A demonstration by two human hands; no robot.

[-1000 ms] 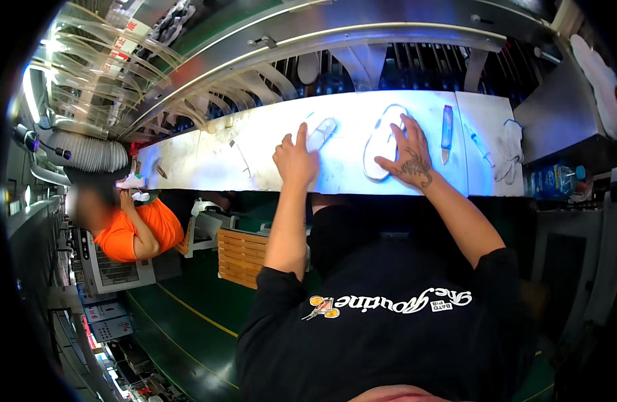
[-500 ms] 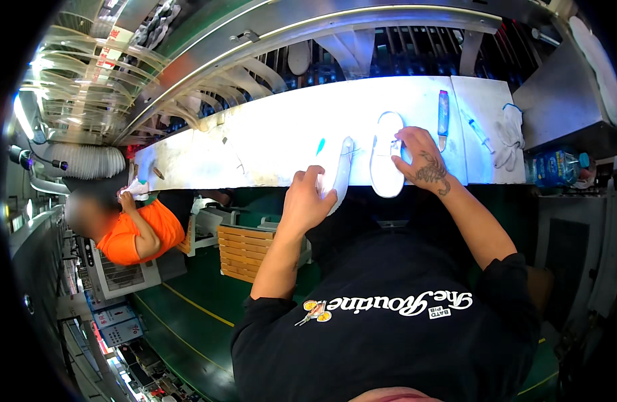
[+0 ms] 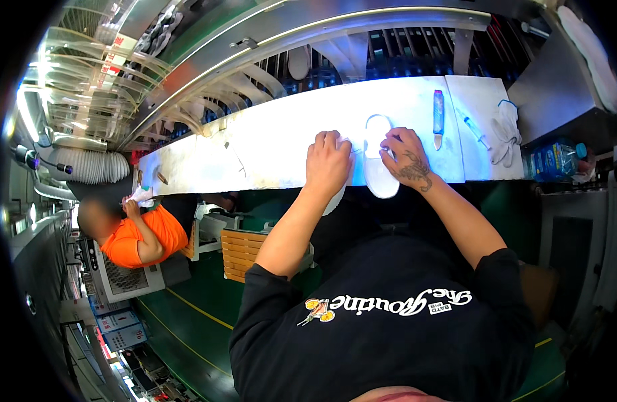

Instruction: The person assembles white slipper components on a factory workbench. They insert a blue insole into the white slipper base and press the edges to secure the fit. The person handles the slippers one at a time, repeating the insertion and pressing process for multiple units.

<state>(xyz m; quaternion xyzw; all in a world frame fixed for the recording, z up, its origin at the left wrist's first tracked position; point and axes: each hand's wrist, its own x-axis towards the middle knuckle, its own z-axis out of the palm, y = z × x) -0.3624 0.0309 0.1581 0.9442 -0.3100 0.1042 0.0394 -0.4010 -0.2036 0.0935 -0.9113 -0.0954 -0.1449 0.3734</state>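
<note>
Our left hand (image 3: 327, 162) is bent over the left shoe (image 3: 336, 198), with its fingers curled close together. It covers much of that shoe, so we cannot tell how tightly it holds on. Our right hand (image 3: 409, 159) is half closed, and its fingertips touch the side of the right shoe (image 3: 381, 178) near the foot hole. We cannot tell if it is pinching anything there. Both shoes are white and sit side by side on the long white counter (image 3: 275, 137). Their toes point at us and poke out a bit past the near edge.

To the right of the shoes we see a knife (image 3: 438, 115) with a blue handle, and its blade points our way. Next comes a thin blue and white stick (image 3: 476, 131), then a white glove (image 3: 506, 130) lying near the end. Just past that end is a blue bottle (image 3: 558, 161). Far to our left, a person in an orange shirt (image 3: 144, 239) has something white in their hands. A wooden seat (image 3: 245, 255) stands between us.
</note>
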